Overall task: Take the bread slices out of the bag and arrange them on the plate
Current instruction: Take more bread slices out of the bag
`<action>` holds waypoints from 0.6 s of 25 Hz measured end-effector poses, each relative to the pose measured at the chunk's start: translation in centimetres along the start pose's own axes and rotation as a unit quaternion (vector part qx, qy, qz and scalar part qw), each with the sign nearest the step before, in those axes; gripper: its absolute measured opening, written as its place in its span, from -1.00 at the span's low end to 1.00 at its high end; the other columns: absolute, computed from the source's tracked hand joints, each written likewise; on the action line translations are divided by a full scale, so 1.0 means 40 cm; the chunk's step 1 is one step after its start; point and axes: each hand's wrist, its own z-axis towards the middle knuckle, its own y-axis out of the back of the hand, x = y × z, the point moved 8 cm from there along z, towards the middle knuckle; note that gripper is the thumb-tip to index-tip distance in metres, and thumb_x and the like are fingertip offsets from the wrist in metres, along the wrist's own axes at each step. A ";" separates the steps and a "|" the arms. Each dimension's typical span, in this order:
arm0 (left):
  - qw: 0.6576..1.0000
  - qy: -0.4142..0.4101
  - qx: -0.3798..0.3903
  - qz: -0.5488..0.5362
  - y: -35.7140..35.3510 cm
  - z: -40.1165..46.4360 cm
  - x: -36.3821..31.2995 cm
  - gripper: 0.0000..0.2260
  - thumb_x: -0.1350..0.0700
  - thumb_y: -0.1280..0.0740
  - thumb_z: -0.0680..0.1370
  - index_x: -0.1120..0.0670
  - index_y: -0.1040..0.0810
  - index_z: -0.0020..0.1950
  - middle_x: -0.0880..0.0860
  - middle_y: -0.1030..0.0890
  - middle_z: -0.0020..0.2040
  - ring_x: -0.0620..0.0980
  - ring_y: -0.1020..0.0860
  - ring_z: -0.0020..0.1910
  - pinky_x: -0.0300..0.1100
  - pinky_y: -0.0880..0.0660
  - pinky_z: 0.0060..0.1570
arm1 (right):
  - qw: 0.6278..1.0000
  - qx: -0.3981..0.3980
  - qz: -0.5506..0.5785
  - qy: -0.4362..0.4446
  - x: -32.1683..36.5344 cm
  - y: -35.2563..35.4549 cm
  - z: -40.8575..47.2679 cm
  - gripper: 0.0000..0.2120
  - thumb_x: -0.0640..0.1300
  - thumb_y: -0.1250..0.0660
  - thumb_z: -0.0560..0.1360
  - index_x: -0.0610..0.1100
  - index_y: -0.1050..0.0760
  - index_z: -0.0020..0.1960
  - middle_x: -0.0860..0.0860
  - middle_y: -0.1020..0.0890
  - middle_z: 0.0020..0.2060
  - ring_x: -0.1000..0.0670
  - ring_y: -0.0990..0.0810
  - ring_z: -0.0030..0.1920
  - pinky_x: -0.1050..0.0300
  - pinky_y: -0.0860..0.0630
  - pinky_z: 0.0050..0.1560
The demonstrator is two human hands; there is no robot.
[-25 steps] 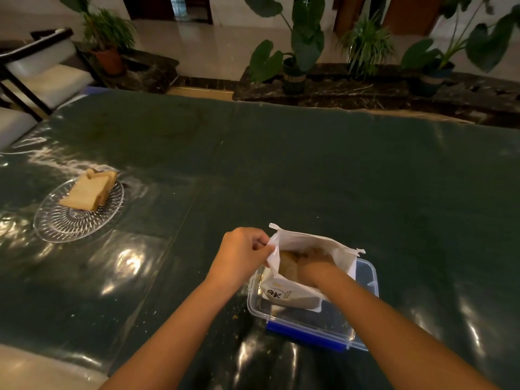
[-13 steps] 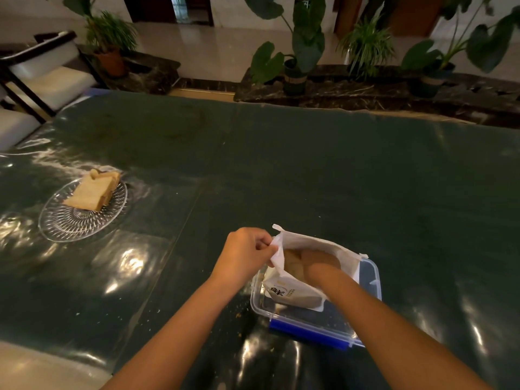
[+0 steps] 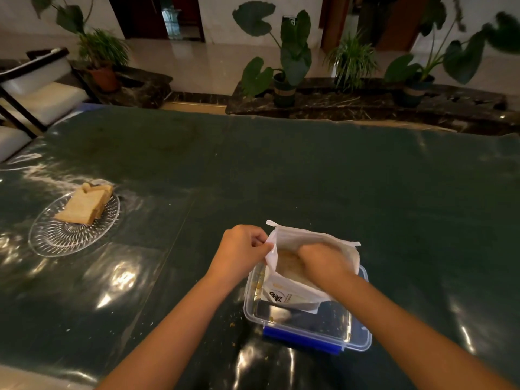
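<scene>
A white bread bag (image 3: 289, 294) stands open inside a clear plastic box (image 3: 357, 339) with a blue clasp. My left hand (image 3: 242, 253) pinches the bag's left rim and holds it open. My right hand (image 3: 323, 258) is pushed into the bag's mouth, its fingers hidden among the bread slices (image 3: 289, 267) inside; I cannot tell whether it grips one. At the far left, a clear glass plate (image 3: 56, 237) carries a small stack of bread slices (image 3: 84, 205).
The table (image 3: 309, 178) has a dark green glossy cover with crumbs near the box. A chair with white cushions (image 3: 36, 91) stands at the back left. Potted plants (image 3: 284, 80) line a dark ledge beyond the table's far edge.
My right hand has drawn up slightly out of the bag, showing more of its back. The left hand keeps its hold on the rim.
</scene>
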 end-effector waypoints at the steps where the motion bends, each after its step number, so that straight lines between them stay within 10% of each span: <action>1: 1.000 -0.004 -0.003 0.000 0.004 0.003 -0.003 -0.73 0.19 -0.41 0.43 -0.11 -0.51 -0.41 -0.15 -0.56 -0.44 -0.37 -0.53 -0.42 -0.57 -0.38 -0.42 | 0.999 -0.032 -0.024 0.022 -0.002 0.035 -0.020 -0.80 -0.20 -0.26 0.48 -0.10 -0.56 0.07 -0.08 -0.66 0.00 -0.11 -0.61 -0.01 0.05 -0.54 -0.01; 11: 1.000 -0.001 0.022 0.004 -0.009 0.034 -0.024 -0.95 0.08 -0.42 0.44 0.04 -0.63 -0.19 -0.06 -0.64 -0.29 -0.12 -0.61 -0.25 -0.45 -0.42 -0.37 | 0.970 -0.173 0.166 0.051 -0.112 0.292 -0.150 -0.87 -0.21 -0.26 0.42 -0.15 -0.59 -0.16 -0.08 -0.66 -0.27 -0.07 -0.59 -0.24 0.04 -0.51 -0.20; 15: 0.996 -0.063 0.004 -0.068 0.020 0.041 -0.073 -0.54 -0.02 -0.47 0.37 -0.07 -0.47 0.24 -0.20 -0.55 0.09 -0.24 -0.55 0.05 -0.50 -0.44 -0.11 | 0.966 -0.186 0.164 0.075 -0.114 0.358 -0.173 -0.86 -0.20 -0.28 0.42 -0.13 -0.61 -0.11 -0.03 -0.66 -0.25 -0.03 -0.60 -0.22 0.11 -0.51 -0.24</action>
